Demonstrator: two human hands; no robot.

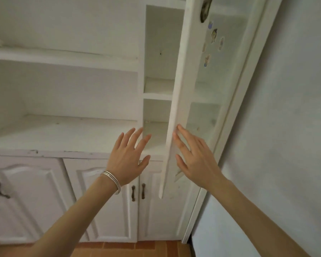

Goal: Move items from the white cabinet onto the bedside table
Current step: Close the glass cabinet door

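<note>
right hand (195,160) fingers straight, touching open door (176,112) edge; left hand (128,156) spread, free, near cabinet (63,127).

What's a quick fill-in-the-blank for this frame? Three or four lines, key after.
1. The tall narrow door of the white cabinet stands ____.
2. The right hand touches that door's edge; the left hand holds ____.
3. Silver bangles sit on the ____ wrist.
4. The lower doors with dark handles are ____.
Missing words: open; nothing; left; shut.
</note>
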